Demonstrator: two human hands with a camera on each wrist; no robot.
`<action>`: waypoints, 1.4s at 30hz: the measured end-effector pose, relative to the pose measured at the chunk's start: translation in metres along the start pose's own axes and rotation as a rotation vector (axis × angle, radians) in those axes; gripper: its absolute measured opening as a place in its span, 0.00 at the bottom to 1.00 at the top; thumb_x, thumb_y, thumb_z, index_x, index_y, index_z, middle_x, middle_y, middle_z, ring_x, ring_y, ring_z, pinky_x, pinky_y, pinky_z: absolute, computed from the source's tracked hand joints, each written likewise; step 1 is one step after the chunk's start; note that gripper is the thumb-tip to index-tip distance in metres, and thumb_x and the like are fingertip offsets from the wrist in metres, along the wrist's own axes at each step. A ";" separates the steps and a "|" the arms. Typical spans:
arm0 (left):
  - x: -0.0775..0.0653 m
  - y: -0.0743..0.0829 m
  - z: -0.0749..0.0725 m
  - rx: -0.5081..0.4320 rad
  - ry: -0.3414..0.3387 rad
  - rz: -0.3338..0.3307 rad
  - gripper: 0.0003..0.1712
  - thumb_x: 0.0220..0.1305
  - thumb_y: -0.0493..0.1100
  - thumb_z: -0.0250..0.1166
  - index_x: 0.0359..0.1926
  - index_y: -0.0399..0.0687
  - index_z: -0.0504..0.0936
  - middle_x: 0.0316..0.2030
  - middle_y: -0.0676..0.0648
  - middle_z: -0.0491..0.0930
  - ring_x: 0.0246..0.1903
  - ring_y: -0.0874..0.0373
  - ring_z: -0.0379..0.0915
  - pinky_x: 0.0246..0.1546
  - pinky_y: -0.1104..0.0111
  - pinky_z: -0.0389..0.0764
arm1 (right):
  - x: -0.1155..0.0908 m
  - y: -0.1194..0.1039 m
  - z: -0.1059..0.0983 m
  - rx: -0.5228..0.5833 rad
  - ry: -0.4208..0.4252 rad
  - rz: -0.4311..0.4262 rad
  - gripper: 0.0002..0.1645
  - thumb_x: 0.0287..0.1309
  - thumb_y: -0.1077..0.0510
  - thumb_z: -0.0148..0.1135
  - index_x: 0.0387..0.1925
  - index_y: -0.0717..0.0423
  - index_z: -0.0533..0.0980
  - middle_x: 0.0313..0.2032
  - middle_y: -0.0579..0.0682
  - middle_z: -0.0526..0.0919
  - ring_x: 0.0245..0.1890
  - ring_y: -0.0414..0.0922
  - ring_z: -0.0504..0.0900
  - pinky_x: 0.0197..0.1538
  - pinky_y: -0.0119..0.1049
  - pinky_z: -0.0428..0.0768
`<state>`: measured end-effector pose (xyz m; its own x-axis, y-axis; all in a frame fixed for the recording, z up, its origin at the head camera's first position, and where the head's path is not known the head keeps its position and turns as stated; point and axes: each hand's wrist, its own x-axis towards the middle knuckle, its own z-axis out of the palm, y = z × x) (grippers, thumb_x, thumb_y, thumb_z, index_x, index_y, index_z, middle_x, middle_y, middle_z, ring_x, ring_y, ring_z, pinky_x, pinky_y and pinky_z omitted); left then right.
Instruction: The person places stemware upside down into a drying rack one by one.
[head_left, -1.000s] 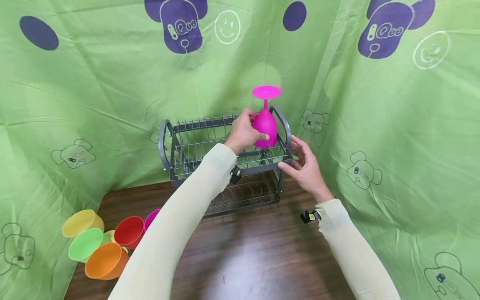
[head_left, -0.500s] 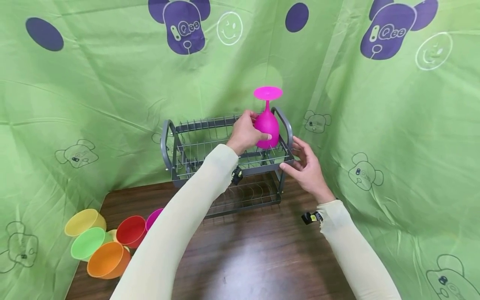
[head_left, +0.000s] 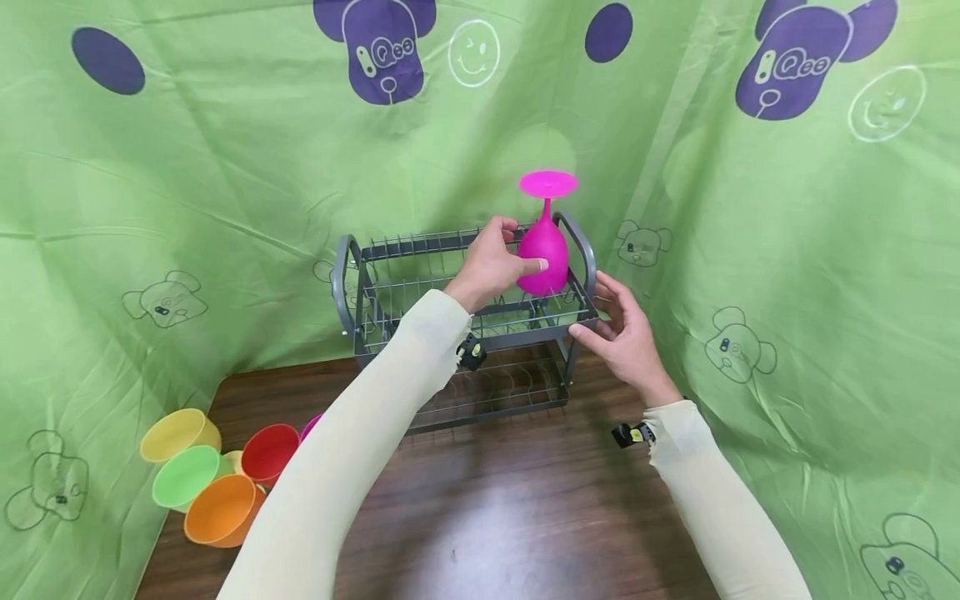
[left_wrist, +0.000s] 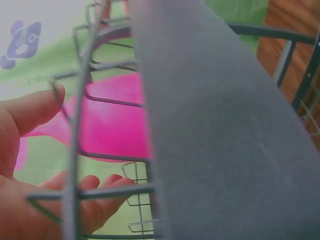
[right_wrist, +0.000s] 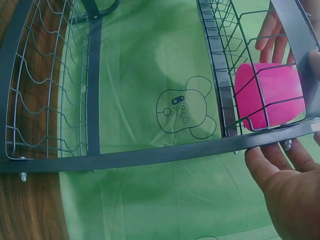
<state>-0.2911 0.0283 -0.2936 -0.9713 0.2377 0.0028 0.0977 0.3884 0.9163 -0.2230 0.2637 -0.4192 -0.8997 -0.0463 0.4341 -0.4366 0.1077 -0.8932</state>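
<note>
Green cartoon-print cloth (head_left: pixel 225 183) hangs behind and to both sides of a dark wooden desk (head_left: pixel 510 508), and from where I sit watching, everything is crowded toward its far edge. At the desk's left edge I see a cluster of plastic cups (head_left: pixel 206 479) lying on their sides, yellow, green, orange and red, mouths toward me; I can see nothing inside them. Against the far edge stands a grey two-tier wire dish rack (head_left: pixel 390 287); its lower tier shows only bare wire. My left hand (head_left: pixel 491 262) reaches over the upper tier and grasps the magenta goblet (head_left: pixel 545 242) with curled fingers, thumb across the near face of the bowl and fingertips (head_left: pixel 504 225) wrapped round its far-left side. That goblet is upside down, long axis upright, its round foot pointing at the ceiling and its mouth down on the wires at the right end of the upper tier, just inside the rack's right handle. The left wrist view shows the pink bowl (left_wrist: pixel 112 122) behind the wires with my fingers (left_wrist: pixel 100 187) beside it. My right hand (head_left: pixel 622 333) steadies the rack at its near-right corner, fingers curled about the upper tier's frame bar; the right wrist view shows the thumb (right_wrist: pixel 260 165) pressing the bar from below, the goblet's bowl (right_wrist: pixel 270 97) just above it.
</note>
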 end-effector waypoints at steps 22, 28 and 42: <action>-0.097 0.000 -0.038 -0.202 -0.019 0.124 0.45 0.62 0.53 0.79 0.75 0.68 0.65 0.70 0.57 0.71 0.68 0.58 0.73 0.66 0.57 0.81 | -0.004 -0.012 0.002 -0.085 0.022 0.040 0.49 0.61 0.66 0.75 0.79 0.44 0.64 0.73 0.57 0.72 0.73 0.56 0.72 0.68 0.31 0.79; -0.132 -0.014 -0.045 -0.243 -0.006 0.220 0.43 0.63 0.51 0.79 0.74 0.70 0.68 0.70 0.55 0.71 0.69 0.55 0.73 0.71 0.55 0.77 | -0.014 -0.016 0.006 -0.131 0.057 0.095 0.50 0.62 0.61 0.76 0.80 0.45 0.62 0.76 0.51 0.68 0.75 0.55 0.71 0.70 0.28 0.76; -0.197 -0.065 -0.049 -0.177 0.111 0.278 0.41 0.65 0.48 0.77 0.74 0.70 0.68 0.70 0.58 0.72 0.68 0.54 0.74 0.70 0.59 0.78 | -0.055 -0.038 0.025 -0.138 0.138 0.124 0.51 0.62 0.65 0.75 0.81 0.49 0.61 0.77 0.57 0.65 0.69 0.50 0.75 0.65 0.27 0.80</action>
<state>-0.1172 -0.0875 -0.3339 -0.9317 0.2102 0.2964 0.3318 0.1595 0.9298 -0.1571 0.2370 -0.4122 -0.9329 0.1113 0.3426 -0.3094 0.2394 -0.9203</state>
